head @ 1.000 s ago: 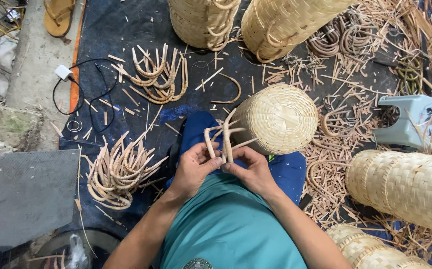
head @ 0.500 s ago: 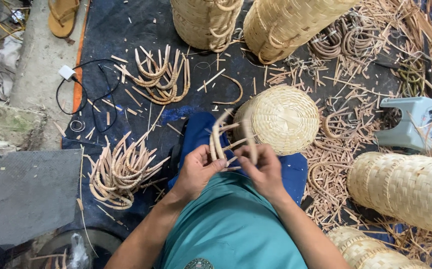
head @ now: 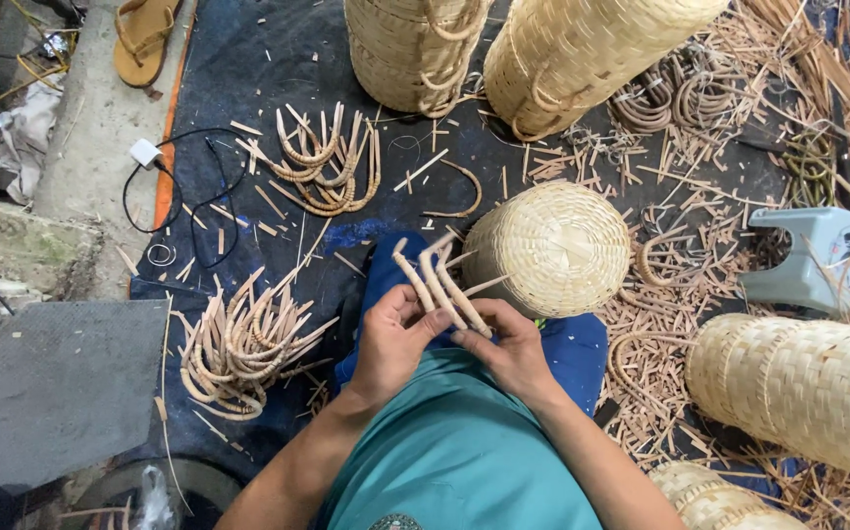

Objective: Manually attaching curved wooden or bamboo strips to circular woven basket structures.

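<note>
Hands: left hand (head: 392, 339) and right hand (head: 506, 345) grasping cane strips (head: 441, 285) | woven basket (head: 548, 247) touching strips

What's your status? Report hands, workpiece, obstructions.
Left hand and right hand both gripping the bent cane strips. Woven basket upside down, right beside them. Loose cane offcuts scattered around; nothing between the hands.

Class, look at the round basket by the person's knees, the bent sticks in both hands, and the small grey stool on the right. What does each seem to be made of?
Round basket: probably bamboo or rattan strips, pale and matt, with a visible woven grid. Bent sticks, held by the left hand and right hand: likely cane or rattan, tan, unvarnished, cut ends showing. Grey stool: apparently moulded plastic, smooth with a slight sheen.
</note>
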